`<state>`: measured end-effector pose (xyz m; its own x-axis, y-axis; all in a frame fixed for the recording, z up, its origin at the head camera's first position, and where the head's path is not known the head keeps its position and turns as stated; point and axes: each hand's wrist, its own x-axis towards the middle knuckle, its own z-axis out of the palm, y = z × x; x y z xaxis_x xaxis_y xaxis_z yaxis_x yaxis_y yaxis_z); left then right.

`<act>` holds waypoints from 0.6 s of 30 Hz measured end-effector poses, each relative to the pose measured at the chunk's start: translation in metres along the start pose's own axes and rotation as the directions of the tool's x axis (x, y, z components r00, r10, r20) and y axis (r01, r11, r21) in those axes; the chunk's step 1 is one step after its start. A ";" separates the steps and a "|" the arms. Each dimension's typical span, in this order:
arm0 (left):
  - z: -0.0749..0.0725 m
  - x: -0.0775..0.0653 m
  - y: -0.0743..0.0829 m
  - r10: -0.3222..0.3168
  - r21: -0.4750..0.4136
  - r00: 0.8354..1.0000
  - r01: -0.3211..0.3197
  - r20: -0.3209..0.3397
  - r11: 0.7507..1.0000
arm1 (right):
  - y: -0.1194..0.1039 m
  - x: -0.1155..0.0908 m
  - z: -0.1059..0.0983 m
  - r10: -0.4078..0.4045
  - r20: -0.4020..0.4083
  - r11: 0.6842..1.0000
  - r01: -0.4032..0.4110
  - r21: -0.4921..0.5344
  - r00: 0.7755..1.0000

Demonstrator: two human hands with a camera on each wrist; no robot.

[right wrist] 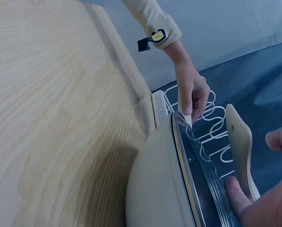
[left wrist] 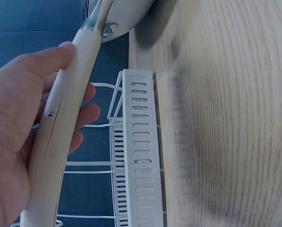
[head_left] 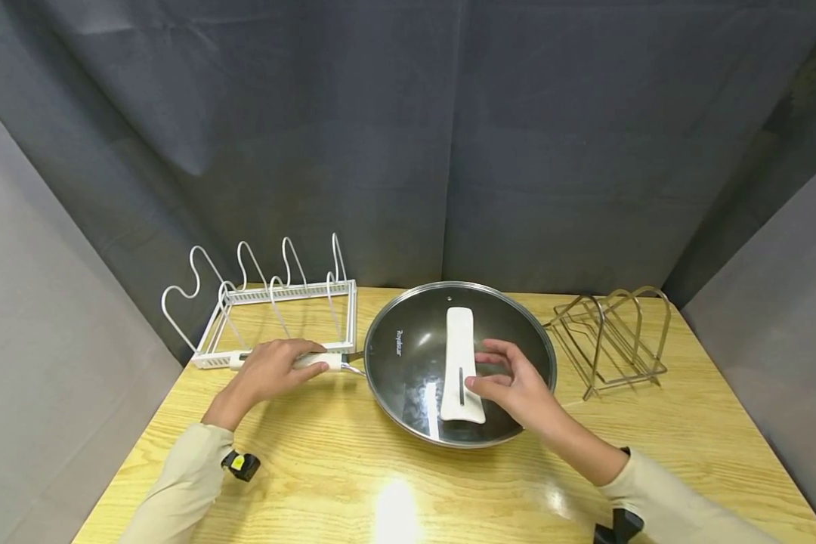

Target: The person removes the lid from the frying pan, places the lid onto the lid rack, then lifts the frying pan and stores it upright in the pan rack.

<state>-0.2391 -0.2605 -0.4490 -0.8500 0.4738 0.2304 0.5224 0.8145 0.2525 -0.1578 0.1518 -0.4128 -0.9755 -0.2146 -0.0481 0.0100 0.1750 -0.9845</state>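
A deep wok [right wrist: 152,189] with a pale outside sits on the table under a glass lid [head_left: 408,393]. My left hand [head_left: 275,368] grips the wok's white handle [left wrist: 60,109], the thumb along one side and fingertips showing past the other. On top of the lid stands a white lid handle [head_left: 459,340] with a dark slot. Beside it is my right hand [head_left: 517,385], its thumb at the lid handle's lower part. The other fingers are spread apart from the lid handle in the right wrist view.
A white wire rack [head_left: 207,359] stands at the back left, behind the left hand. A smaller bronze-coloured wire rack [head_left: 598,340] is to the right of the wok. Dark curtain [head_left: 381,151] hangs behind the wooden table [head_left: 313,468].
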 end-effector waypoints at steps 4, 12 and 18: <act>0.000 0.000 0.000 -0.010 -0.006 1.000 0.010 0.001 1.000 | 0.000 0.000 0.005 0.088 -0.018 0.994 -0.086 0.069 0.996; 0.000 0.000 0.000 -0.018 0.001 1.000 0.018 -0.009 1.000 | -0.001 0.000 0.018 0.152 0.009 0.961 -0.150 0.231 0.988; 0.002 0.000 -0.001 -0.020 0.009 1.000 0.020 -0.015 1.000 | 0.001 0.001 0.028 0.173 0.018 0.925 -0.169 0.340 0.985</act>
<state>-0.2391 -0.2607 -0.4507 -0.8589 0.4525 0.2397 0.5049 0.8267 0.2482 -0.1528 0.1252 -0.4181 -0.9549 -0.1987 -0.2206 0.2486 -0.1291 -0.9600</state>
